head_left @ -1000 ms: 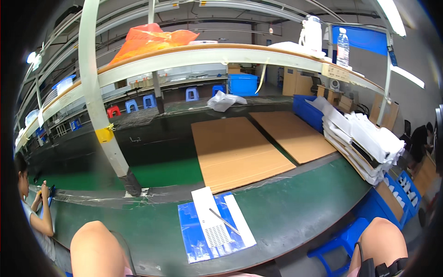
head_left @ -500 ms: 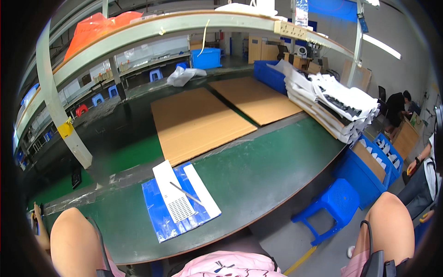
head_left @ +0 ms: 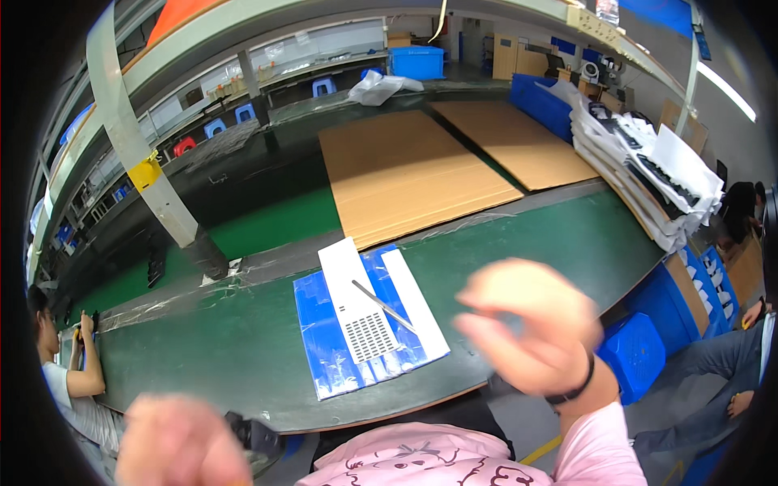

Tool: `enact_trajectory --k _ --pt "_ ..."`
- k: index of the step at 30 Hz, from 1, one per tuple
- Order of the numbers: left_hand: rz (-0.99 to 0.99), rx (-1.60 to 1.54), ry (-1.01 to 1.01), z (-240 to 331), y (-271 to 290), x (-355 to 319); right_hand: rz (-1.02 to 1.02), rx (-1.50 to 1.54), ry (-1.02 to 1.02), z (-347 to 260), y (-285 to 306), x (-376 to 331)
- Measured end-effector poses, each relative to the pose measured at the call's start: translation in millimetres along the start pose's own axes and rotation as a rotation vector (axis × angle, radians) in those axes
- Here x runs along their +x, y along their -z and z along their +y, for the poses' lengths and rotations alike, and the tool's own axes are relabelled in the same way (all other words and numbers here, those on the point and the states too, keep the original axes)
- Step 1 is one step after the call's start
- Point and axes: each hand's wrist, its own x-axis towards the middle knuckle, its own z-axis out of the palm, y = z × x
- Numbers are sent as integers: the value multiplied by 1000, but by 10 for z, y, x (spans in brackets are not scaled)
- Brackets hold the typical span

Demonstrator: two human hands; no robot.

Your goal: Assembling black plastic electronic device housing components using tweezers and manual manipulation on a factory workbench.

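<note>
My right hand (head_left: 535,328), wearing a black wristband, hovers above the table's front edge, right of a blue plastic-covered flat piece (head_left: 320,344). Its thumb and forefinger curve toward each other with a gap between them, and I see nothing in it. Low at the left is my left hand (head_left: 182,441), too smeared by motion to show its fingers. On the blue piece lie a white sheet (head_left: 336,263) bearing rows of small dark labels and another white strip (head_left: 417,304). A slim grey metal-looking strip (head_left: 385,306) rests slantwise across the label sheet.
Two cardboard sheets (head_left: 413,174) lie farther back on the green table (head_left: 519,235). A stack of white-wrapped material (head_left: 648,170) stands at the far right, above a blue stool (head_left: 632,356). A post (head_left: 150,154) rises at left. People are at both sides.
Both hands have come into view, the right one over the front edge, the left one low at the left. The view has shifted, so the table things sit farther right.
</note>
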Motion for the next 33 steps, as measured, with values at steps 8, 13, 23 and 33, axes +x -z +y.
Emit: enact_trajectory --k 8,13,23,33 --pt "104 -350 2167 -1029 289 -1356 -1169 -163 -560 1120 -992 -65" --pt "291 -698 2223 -1147 468 -1914 -1062 359 -1025 1437 -990 -155" --pt "353 -836 2244 -1180 499 -2012 -310 1246 -1359 1938 -1066 -415" --pt "304 -768 2238 -1208 482 -2006 -208 1298 -1363 2017 -1073 -423"
